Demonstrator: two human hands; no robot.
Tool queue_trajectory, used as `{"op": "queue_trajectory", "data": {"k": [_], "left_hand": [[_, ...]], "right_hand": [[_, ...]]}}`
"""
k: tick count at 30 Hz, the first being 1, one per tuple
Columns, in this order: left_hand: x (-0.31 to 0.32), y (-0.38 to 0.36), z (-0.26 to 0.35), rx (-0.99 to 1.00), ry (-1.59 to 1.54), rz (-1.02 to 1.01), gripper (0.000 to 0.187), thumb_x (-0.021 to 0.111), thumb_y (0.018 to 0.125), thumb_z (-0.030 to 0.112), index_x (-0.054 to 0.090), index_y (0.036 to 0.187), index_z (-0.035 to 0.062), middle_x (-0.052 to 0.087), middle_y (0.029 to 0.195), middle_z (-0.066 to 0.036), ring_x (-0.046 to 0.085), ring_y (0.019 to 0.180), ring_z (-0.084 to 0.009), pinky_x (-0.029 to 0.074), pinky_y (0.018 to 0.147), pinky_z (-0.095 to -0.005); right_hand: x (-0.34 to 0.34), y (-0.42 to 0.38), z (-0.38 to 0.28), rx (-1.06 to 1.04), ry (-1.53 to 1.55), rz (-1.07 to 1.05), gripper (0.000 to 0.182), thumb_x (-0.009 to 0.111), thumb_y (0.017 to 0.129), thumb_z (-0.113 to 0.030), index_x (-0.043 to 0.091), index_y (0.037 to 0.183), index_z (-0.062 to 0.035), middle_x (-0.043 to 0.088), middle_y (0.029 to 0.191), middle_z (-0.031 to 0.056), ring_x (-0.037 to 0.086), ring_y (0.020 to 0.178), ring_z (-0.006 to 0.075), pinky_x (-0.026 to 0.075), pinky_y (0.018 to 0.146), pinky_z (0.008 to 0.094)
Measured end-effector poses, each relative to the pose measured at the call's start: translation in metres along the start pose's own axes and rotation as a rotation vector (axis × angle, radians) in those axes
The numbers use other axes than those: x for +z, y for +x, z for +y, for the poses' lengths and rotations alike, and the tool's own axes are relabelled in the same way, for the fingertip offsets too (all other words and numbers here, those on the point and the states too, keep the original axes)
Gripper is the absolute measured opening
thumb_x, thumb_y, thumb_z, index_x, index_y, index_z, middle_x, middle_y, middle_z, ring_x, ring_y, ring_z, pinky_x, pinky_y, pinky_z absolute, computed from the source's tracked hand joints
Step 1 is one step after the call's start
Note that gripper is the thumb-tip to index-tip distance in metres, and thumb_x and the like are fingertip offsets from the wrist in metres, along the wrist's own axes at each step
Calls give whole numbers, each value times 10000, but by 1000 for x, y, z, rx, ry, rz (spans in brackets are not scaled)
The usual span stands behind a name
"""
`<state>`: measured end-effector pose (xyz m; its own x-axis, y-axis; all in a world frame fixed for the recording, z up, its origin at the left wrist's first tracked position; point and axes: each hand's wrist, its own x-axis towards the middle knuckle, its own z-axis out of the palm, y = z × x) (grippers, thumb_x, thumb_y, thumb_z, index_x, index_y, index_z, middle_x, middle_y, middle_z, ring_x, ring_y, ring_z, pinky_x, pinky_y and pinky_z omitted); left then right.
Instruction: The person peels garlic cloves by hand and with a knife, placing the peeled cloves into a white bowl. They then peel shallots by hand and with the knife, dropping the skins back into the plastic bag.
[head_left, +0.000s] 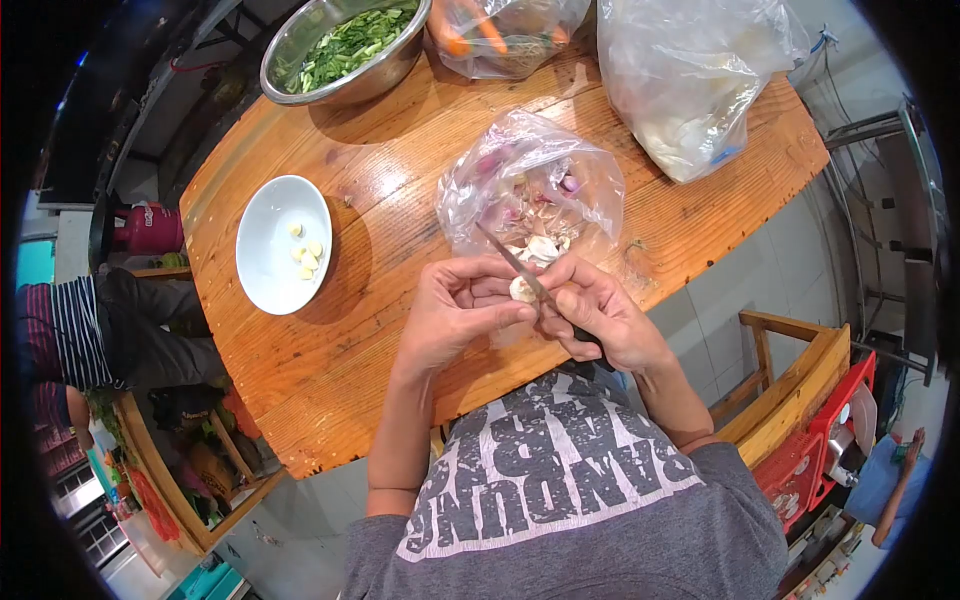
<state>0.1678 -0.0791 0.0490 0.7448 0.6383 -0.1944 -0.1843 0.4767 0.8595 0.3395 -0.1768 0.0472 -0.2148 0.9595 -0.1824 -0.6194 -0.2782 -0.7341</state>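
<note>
My left hand (pixel 465 302) pinches a pale garlic clove (pixel 522 289) between thumb and fingers. In my right hand (pixel 605 318) is a small knife (pixel 515 262) with a dark handle; its blade lies against the clove and points up and to the left. Just beyond my hands an opened clear plastic bag (pixel 530 165) holds purplish shallots or garlic and loose papery skins. White peelings (pixel 540 248) lie at the bag's near side. To the left stands a white bowl (pixel 262 245) with several peeled cloves (pixel 308 255) inside.
At the back of the wooden table (pixel 380 230) are a steel bowl (pixel 400 60) of chopped greens, a bag of carrots (pixel 490 35) and a large white plastic bag (pixel 690 90). A wooden stool (pixel 790 380) is at the right. Another person (pixel 150 330) stands at the left.
</note>
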Motion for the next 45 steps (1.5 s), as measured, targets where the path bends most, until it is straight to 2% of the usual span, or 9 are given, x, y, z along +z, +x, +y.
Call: {"op": "queue_trajectory", "data": {"k": [5, 8, 14, 20, 23, 26, 35, 38, 45], "left_hand": [[-5, 2, -4, -33, -9, 10, 272, 690, 755, -61, 620, 1017, -65, 636, 1024, -112, 638, 927, -171, 516, 836, -257], [-3, 3, -4, -18, -3, 20, 305, 685, 726, -71, 621, 1024, -65, 624, 1073, -150, 639, 955, -192, 512, 838, -279], [-3, 4, -7, -22, -14, 25, 330, 676, 739, -70, 613, 1063, -63, 609, 1100, -132, 636, 959, -190, 504, 851, -278], [-1, 4, -4, -26, -76, 95, 331, 677, 748, -60, 614, 1072, -53, 608, 1101, -121, 626, 979, -188, 498, 868, -285], [1, 7, -15, 133, -39, 183, 315, 672, 770, -52, 630, 1081, -26, 599, 1041, -65, 623, 937, -152, 496, 855, -257], [1, 8, -17, 94, -43, 181, 301, 674, 772, -43, 645, 1070, -5, 597, 1016, -56, 620, 915, -142, 495, 851, -251], [5, 5, -9, 90, -34, 207, 238, 662, 806, -8, 575, 1027, -31, 633, 963, -81, 642, 867, -138, 526, 734, -233], [1, 5, -7, 46, 26, 220, 231, 676, 786, 6, 555, 983, 8, 624, 947, -78, 634, 835, -129, 540, 698, -242], [6, 8, -8, 43, -43, 142, 207, 606, 841, -20, 507, 1022, -9, 605, 932, -82, 646, 804, -139, 525, 655, -226]], "right_hand": [[-3, 1, 1, 19, 52, -3, 167, 439, 983, -233, 478, 1067, -94, 455, 692, -11, 322, 443, 0, 240, 384, 138], [-2, 1, 5, -16, 68, 83, 171, 436, 984, -227, 473, 1084, -92, 451, 701, -8, 329, 442, 6, 245, 380, 139], [-3, 2, 1, -104, 100, 143, 185, 436, 984, -221, 477, 1093, -77, 464, 718, -2, 350, 454, 14, 271, 395, 138], [-4, 1, -4, -88, -71, 137, 373, 447, 979, -236, 387, 1307, -69, 478, 718, 7, 353, 468, 18, 276, 409, 150], [2, -2, 0, -45, -57, 91, 481, 460, 974, -247, 290, 1389, -73, 482, 718, 7, 351, 470, 20, 278, 418, 152], [6, 1, 7, 13, -89, 105, 510, 468, 970, -258, 263, 1399, -74, 477, 715, 10, 356, 474, 19, 286, 426, 150], [3, 2, 13, -52, -67, 191, 370, 421, 989, -205, 408, 1332, -68, 476, 748, 5, 363, 480, 22, 293, 426, 149], [-2, 2, 14, -54, 2, 172, 350, 430, 986, -210, 438, 1306, -67, 477, 749, 5, 360, 473, 24, 287, 415, 150], [-6, -1, 12, -36, 124, 158, 303, 440, 984, -219, 481, 1232, -50, 479, 749, 5, 362, 474, 26, 286, 405, 154]]}}
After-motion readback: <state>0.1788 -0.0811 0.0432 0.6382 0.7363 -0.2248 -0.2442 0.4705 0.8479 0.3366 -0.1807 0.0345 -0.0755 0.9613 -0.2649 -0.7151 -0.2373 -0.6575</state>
